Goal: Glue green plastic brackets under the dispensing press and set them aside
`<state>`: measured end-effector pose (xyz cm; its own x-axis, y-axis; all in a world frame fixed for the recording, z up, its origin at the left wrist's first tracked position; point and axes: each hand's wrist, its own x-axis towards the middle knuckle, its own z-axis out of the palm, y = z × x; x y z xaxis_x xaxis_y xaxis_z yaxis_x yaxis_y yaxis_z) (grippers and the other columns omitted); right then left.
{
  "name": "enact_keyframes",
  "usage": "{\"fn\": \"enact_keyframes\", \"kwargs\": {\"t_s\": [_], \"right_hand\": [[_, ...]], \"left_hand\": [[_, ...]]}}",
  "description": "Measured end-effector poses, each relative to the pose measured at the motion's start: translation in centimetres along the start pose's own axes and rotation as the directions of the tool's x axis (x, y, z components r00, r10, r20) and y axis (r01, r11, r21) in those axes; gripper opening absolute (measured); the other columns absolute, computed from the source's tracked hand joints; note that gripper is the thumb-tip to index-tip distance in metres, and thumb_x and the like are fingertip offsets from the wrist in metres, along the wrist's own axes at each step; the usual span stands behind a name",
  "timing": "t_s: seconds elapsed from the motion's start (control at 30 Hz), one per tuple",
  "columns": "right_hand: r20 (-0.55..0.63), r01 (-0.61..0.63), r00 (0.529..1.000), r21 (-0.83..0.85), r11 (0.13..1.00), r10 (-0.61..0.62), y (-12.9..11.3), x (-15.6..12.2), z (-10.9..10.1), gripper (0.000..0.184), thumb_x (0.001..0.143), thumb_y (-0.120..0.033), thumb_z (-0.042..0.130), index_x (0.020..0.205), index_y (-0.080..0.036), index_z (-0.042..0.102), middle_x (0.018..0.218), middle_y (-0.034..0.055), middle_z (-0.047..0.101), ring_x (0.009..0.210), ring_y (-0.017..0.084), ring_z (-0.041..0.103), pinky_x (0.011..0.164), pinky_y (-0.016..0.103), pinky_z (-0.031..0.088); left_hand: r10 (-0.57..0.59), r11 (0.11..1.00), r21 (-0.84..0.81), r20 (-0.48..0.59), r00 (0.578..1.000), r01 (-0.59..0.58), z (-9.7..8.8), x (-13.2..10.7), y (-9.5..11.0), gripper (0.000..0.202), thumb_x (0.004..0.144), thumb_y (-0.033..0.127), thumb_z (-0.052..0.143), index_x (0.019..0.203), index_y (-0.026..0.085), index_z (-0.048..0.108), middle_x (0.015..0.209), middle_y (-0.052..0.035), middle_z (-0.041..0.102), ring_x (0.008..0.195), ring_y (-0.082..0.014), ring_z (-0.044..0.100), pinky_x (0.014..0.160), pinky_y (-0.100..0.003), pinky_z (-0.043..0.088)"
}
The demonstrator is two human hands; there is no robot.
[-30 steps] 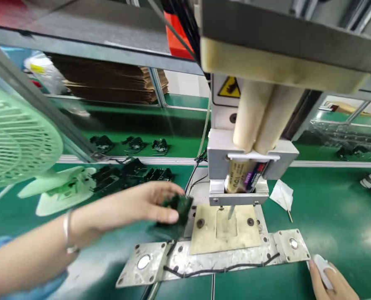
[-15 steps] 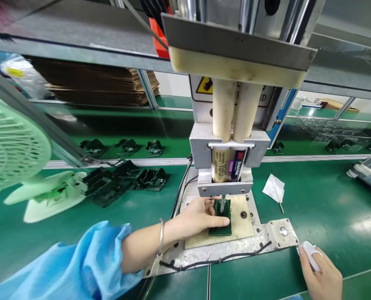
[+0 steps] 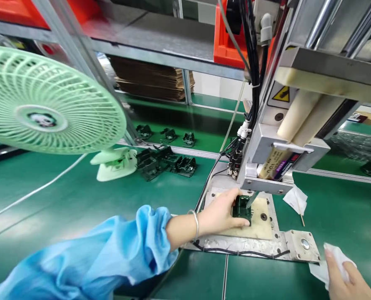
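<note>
My left hand point(image 3: 220, 210) grips a small dark green plastic part point(image 3: 242, 207) that sits on the beige fixture plate point(image 3: 262, 220) under the dispenser's metal needle point(image 3: 250, 199). Thumb and fingers are closed round the part's left side. Above it the machine's grey clamp point(image 3: 263, 151) holds a glue cartridge point(image 3: 277, 162). My right hand point(image 3: 344, 280), at the bottom right corner, is closed on a crumpled white wipe point(image 3: 324, 266) that rests on the green mat. A blue sleeve and a thin bracelet cover my left arm.
A pale green fan point(image 3: 48, 102) stands at the left with its white cord across the mat. Several dark parts point(image 3: 165, 161) lie behind it and on the belt beyond. A white tissue with a stick point(image 3: 295, 200) lies right of the machine. The metal base plate point(image 3: 294, 246) carries a black cable.
The view has swung left and tilted. My left hand stays on the green part on the fixture. My right hand has shifted slightly right and down with the wipe.
</note>
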<state>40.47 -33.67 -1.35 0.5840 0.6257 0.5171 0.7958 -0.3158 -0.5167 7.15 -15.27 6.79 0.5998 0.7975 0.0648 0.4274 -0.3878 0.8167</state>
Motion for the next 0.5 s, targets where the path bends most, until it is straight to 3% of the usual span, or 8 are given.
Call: {"fn": "enact_keyframes", "kwargs": {"t_s": [0.17, 0.3, 0.37, 0.43, 0.5], "right_hand": [[0.077, -0.247, 0.969, 0.194, 0.949, 0.236, -2.6, 1.0, 2.6, 0.056, 0.080, -0.069, 0.058, 0.052, -0.022, 0.044, 0.049, -0.0001, 0.045, 0.044, 0.016, 0.046, 0.039, 0.024, 0.036], [0.185, -0.303, 0.950, 0.349, 0.887, 0.252, -2.4, 0.9, 4.1, 0.055, 0.076, -0.071, 0.060, 0.059, -0.021, 0.046, 0.057, 0.0000, 0.048, 0.053, 0.017, 0.048, 0.045, 0.025, 0.039], [0.228, -0.270, 0.953, 0.351, 0.897, 0.198, -2.0, 0.9, 4.3, 0.054, 0.075, -0.071, 0.061, 0.061, -0.021, 0.046, 0.057, -0.0010, 0.047, 0.053, 0.017, 0.047, 0.046, 0.024, 0.040], [0.266, -0.226, 0.954, 0.338, 0.913, 0.138, -2.0, 0.8, 4.2, 0.054, 0.075, -0.070, 0.062, 0.061, -0.021, 0.044, 0.057, -0.0020, 0.045, 0.052, 0.016, 0.045, 0.046, 0.024, 0.039], [0.272, -0.195, 0.956, 0.325, 0.926, 0.106, -2.3, 0.8, 4.1, 0.054, 0.076, -0.069, 0.062, 0.061, -0.021, 0.043, 0.058, -0.0021, 0.045, 0.053, 0.016, 0.046, 0.048, 0.023, 0.039]], "left_hand": [[0.000, 1.000, 0.004, 0.000, 1.000, 0.000, 0.5, 0.1, -0.2, 0.057, 0.063, 0.037, 0.083, 0.108, 0.019, 0.054, 0.109, -0.0095, 0.059, 0.102, -0.0302, 0.057, 0.091, -0.045, 0.046], [0.011, 1.000, -0.008, 0.035, 0.999, -0.011, -1.2, -0.3, 0.1, 0.089, 0.050, 0.050, 0.088, 0.123, 0.020, 0.047, 0.124, -0.0129, 0.051, 0.116, -0.0332, 0.051, 0.099, -0.048, 0.046], [-0.034, 0.999, 0.017, -0.043, 0.999, 0.035, -3.2, -1.5, 0.2, 0.097, 0.053, 0.053, 0.085, 0.132, 0.022, 0.039, 0.135, -0.0143, 0.044, 0.125, -0.0340, 0.046, 0.105, -0.049, 0.042], [-0.109, 0.992, 0.040, -0.211, 0.971, 0.120, -5.4, -3.4, -0.2, 0.079, 0.067, 0.055, 0.073, 0.133, 0.024, 0.042, 0.137, -0.0124, 0.046, 0.127, -0.0329, 0.046, 0.107, -0.048, 0.041], [-0.230, 0.969, 0.010, -0.341, 0.912, 0.248, -7.1, -5.8, -1.5, 0.061, 0.074, 0.059, 0.063, 0.124, 0.027, 0.053, 0.128, -0.0089, 0.056, 0.121, -0.0339, 0.052, 0.100, -0.046, 0.048]]}}
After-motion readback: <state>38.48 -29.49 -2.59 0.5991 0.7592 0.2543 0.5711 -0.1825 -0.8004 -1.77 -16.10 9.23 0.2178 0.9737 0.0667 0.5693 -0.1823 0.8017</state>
